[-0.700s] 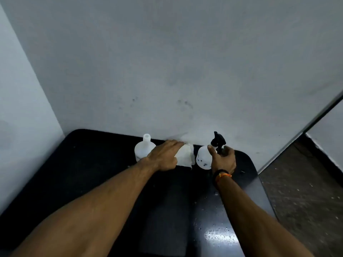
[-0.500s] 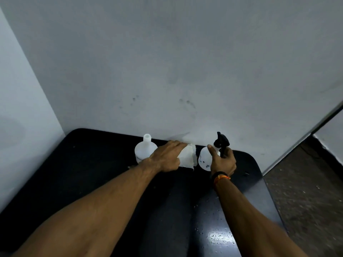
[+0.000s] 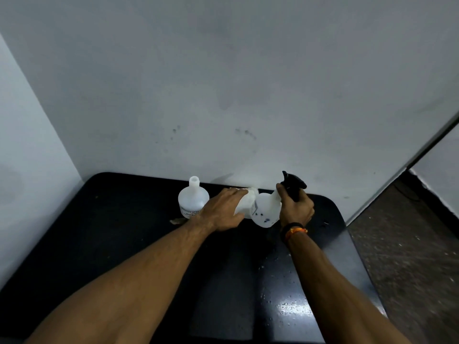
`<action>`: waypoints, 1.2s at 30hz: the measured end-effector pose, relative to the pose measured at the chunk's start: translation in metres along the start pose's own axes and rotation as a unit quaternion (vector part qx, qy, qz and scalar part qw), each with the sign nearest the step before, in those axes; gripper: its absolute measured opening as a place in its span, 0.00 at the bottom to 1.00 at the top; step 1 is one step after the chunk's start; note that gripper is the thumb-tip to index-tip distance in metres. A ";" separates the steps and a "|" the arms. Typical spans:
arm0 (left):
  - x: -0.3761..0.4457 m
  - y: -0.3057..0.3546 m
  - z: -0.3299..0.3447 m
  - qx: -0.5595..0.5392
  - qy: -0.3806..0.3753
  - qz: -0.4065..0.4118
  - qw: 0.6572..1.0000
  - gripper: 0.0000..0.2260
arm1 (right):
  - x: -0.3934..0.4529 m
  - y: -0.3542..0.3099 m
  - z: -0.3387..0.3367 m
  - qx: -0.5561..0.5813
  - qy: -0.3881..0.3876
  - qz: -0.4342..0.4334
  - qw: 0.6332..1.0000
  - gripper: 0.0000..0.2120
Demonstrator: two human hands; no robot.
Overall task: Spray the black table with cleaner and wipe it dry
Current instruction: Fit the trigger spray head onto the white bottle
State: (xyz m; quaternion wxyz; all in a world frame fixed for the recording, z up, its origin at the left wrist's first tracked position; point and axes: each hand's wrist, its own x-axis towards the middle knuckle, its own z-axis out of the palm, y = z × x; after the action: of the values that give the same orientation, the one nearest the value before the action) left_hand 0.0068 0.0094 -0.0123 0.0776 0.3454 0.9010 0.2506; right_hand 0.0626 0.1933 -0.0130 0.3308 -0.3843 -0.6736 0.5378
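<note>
The black table (image 3: 106,234) fills the lower view, with water droplets on its right side. My right hand (image 3: 296,209) grips the neck of a white spray bottle (image 3: 265,211) with a black trigger head (image 3: 293,184), held tilted just above the table's far edge. My left hand (image 3: 224,211) lies on a white cloth (image 3: 246,203) at the back of the table, fingers curled over it, right beside the spray bottle.
A white capless bottle (image 3: 193,201) with a label stands at the table's back edge, left of my left hand. White walls close in behind and on the left. A grey speckled floor (image 3: 409,256) lies beyond the table's right edge.
The spray bottle has risen and tilted in my right hand. My left hand stays on the cloth.
</note>
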 end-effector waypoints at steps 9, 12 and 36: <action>-0.040 0.029 0.016 -0.208 0.028 -0.100 0.973 0.57 | -0.072 -0.009 -0.014 0.233 -0.074 0.093 0.965 0.13; -0.056 0.027 0.024 -0.203 0.030 -0.121 0.971 0.52 | -0.090 -0.010 -0.012 0.268 -0.102 0.121 0.950 0.14; -0.121 0.027 -0.030 -0.470 -0.033 -0.117 0.874 0.34 | -0.127 -0.066 -0.038 0.280 -0.341 0.100 0.892 0.14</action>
State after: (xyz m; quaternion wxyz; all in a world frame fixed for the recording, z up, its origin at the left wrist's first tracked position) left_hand 0.1038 -0.0652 0.0236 0.2896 0.1680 0.7077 0.6222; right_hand 0.1457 0.0921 0.0555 0.1192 -0.1346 -0.5247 0.8321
